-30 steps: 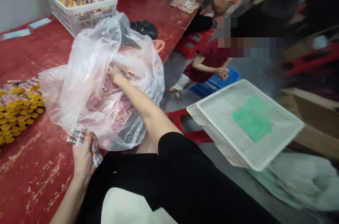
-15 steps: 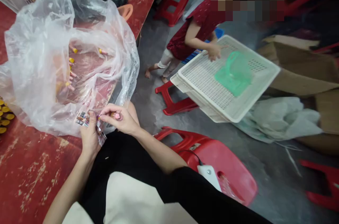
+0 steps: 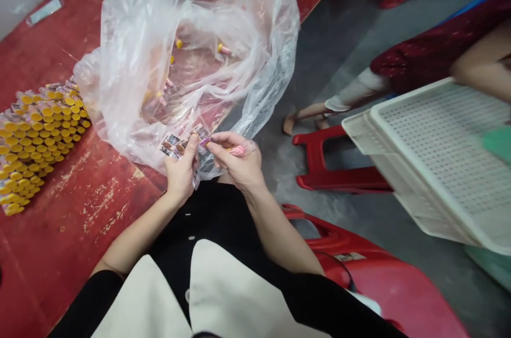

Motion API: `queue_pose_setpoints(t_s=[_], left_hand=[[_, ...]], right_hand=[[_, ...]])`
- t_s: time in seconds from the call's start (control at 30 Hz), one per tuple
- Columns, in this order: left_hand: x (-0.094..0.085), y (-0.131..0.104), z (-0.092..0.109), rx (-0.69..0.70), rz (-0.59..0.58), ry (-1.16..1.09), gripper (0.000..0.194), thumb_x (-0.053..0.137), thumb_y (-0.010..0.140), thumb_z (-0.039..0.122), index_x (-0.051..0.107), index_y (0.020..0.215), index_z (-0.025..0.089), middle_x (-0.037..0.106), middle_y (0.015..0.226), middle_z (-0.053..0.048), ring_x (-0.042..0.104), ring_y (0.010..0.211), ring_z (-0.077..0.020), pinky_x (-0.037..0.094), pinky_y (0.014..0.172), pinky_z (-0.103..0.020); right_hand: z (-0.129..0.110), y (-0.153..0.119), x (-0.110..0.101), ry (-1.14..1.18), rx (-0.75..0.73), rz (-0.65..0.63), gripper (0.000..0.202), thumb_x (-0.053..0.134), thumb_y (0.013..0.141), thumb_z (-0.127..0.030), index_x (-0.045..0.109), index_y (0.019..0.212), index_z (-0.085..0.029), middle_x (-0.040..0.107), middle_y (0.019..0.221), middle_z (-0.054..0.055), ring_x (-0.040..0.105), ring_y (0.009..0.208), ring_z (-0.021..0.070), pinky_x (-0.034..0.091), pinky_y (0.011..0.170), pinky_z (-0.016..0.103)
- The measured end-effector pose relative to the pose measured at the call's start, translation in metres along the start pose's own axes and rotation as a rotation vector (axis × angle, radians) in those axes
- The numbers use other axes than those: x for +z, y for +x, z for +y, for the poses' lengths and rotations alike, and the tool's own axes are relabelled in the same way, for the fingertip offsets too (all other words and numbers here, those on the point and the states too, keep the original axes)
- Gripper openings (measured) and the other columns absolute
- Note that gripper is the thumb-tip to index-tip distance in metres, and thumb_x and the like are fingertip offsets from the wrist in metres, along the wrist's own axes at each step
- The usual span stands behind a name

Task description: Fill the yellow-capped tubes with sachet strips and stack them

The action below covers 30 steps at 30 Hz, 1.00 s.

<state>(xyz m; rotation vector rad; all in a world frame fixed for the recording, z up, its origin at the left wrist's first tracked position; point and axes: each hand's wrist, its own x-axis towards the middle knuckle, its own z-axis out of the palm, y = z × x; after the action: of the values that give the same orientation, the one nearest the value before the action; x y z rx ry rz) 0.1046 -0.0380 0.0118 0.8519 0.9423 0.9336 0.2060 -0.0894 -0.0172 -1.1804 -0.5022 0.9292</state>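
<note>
My left hand is closed on small printed picture cards, with the thumb on top of them. Against these cards are the fingertips of my right hand, pinched around a small pink tube with a yellow end. A bit of purple shows between the two hands; its kind is too small to make out. Just beyond my hands a large clear plastic bag lies open on the red table. Several pink pieces with yellow caps lie inside it.
A neat stack of yellow-capped tubes lies on the table at left. To the right, a person in a dark red top reaches over a white perforated crate. Red stools stand on the grey floor beside me.
My view has swung left, so the stack shows more fully and the crate sits further right. Both hands stay together at the cards and the tube.
</note>
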Motion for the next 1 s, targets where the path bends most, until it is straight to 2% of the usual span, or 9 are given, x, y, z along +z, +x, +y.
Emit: queue_pose_setpoints(t_s=[0.1,0.23,0.3,0.37,0.43,0.53,0.6,0.83,1.0], left_hand=[[-0.002,0.001,-0.001,-0.001,0.024,-0.06,0.051,0.092,0.068,0.044,0.05,0.06,0.016,0.043,0.051,0.009,0.035,0.045,-0.0022,0.028,0.044,-0.017],[-0.001,0.001,0.003,-0.069,0.035,-0.16,0.054,0.097,0.06,0.041,0.049,0.06,0.016,0.042,0.05,0.01,0.035,0.043,-0.0013,0.029,0.042,-0.015],[-0.001,0.003,0.008,-0.178,0.018,-0.232,0.051,0.097,0.06,0.04,0.053,0.065,0.015,0.047,0.053,0.008,0.038,0.043,-0.0014,0.029,0.04,-0.014],[-0.004,0.006,0.016,-0.272,0.03,-0.314,0.047,0.098,0.059,0.035,0.058,0.072,0.014,0.052,0.059,0.008,0.042,0.045,-0.0006,0.028,0.039,-0.012],[-0.007,0.009,0.023,-0.326,0.067,-0.375,0.046,0.099,0.059,0.03,0.059,0.076,0.014,0.052,0.062,0.008,0.043,0.046,0.0006,0.027,0.039,-0.01],[-0.01,0.012,0.03,-0.355,0.111,-0.418,0.046,0.099,0.058,0.029,0.06,0.078,0.015,0.05,0.062,0.01,0.043,0.045,0.001,0.028,0.039,-0.009],[-0.011,0.011,0.031,-0.364,0.11,-0.437,0.046,0.099,0.058,0.029,0.06,0.079,0.015,0.051,0.063,0.01,0.044,0.045,0.0011,0.028,0.038,-0.009],[-0.011,0.01,0.027,-0.401,0.013,-0.412,0.05,0.099,0.059,0.033,0.056,0.078,0.015,0.051,0.065,0.009,0.045,0.047,0.0012,0.028,0.038,-0.008],[-0.013,0.006,0.024,-0.344,-0.055,-0.325,0.058,0.1,0.053,0.042,0.057,0.08,0.015,0.054,0.066,0.007,0.049,0.05,-0.0007,0.03,0.039,-0.009]], right_hand=[[0.001,-0.001,0.008,-0.048,-0.038,0.047,0.04,0.09,0.067,-0.052,0.072,0.081,-0.019,0.064,0.06,-0.004,0.049,0.041,0.0061,0.036,0.038,0.021],[0.005,-0.001,0.015,-0.014,-0.014,0.031,0.048,0.082,0.074,-0.062,0.061,0.069,-0.019,0.05,0.051,-0.007,0.038,0.039,0.0033,0.036,0.039,0.019],[0.004,-0.001,0.014,0.042,0.012,-0.057,0.048,0.078,0.077,-0.066,0.059,0.078,-0.021,0.046,0.057,-0.009,0.036,0.041,0.0033,0.038,0.041,0.019],[0.0,-0.004,0.008,0.059,-0.001,-0.14,0.048,0.08,0.077,-0.064,0.06,0.098,-0.025,0.05,0.071,-0.007,0.042,0.049,0.0049,0.042,0.043,0.019],[-0.004,-0.009,-0.001,-0.038,-0.072,-0.168,0.046,0.077,0.084,-0.058,0.057,0.114,-0.029,0.054,0.086,-0.004,0.049,0.058,0.0069,0.046,0.047,0.02],[-0.008,-0.021,-0.015,-0.333,-0.236,-0.161,0.034,0.063,0.097,-0.046,0.059,0.127,-0.029,0.059,0.106,0.003,0.059,0.068,0.0094,0.056,0.058,0.025],[-0.008,-0.029,-0.021,-0.488,-0.327,-0.14,0.036,0.061,0.099,-0.038,0.058,0.133,-0.03,0.061,0.117,0.006,0.064,0.073,0.0118,0.06,0.065,0.029],[-0.007,-0.036,-0.026,-0.668,-0.526,-0.06,0.028,0.066,0.096,-0.027,0.063,0.124,-0.024,0.072,0.112,0.007,0.074,0.091,0.0189,0.064,0.077,0.032],[-0.021,-0.036,-0.023,-0.802,-0.816,-0.004,0.035,0.071,0.091,-0.013,0.071,0.124,-0.024,0.077,0.109,0.008,0.074,0.101,0.0219,0.063,0.087,0.035]])
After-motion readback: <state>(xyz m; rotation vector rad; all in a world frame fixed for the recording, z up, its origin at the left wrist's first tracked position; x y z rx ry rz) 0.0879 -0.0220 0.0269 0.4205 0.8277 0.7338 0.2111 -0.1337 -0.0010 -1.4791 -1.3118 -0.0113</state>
